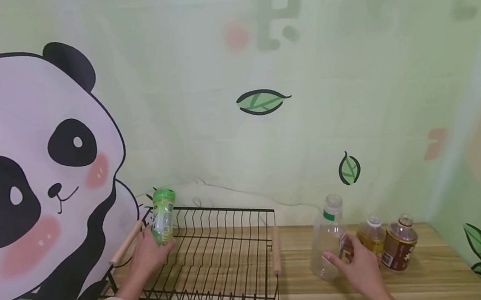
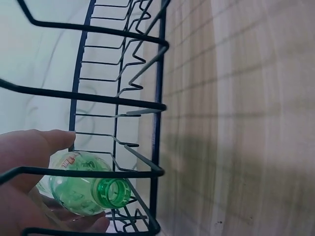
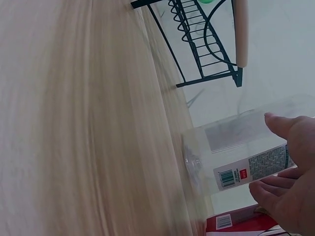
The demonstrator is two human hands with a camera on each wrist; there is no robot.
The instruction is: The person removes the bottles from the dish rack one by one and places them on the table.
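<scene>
My left hand (image 1: 151, 253) holds a green plastic bottle (image 1: 163, 217) at the left end of a black wire dish rack (image 1: 222, 297). The bottle is upside down. Its uncapped green neck (image 2: 115, 192) points down between the wires in the left wrist view. My right hand (image 1: 360, 268) is at the side of a tall clear plastic bottle (image 1: 322, 247) standing upright on the table. In the right wrist view, the thumb overlaps one side of the clear bottle, with the loosely bent fingers (image 3: 268, 191) along the other. Whether they press on it is unclear.
Right of the clear bottle stand a yellow-labelled bottle (image 1: 373, 233) and a dark-red-labelled bottle (image 1: 398, 245), both uncapped. The rack has wooden handles (image 1: 276, 250) at its ends. A wood-grain table (image 1: 303, 297) meets a pale green printed backdrop (image 1: 203, 139) behind.
</scene>
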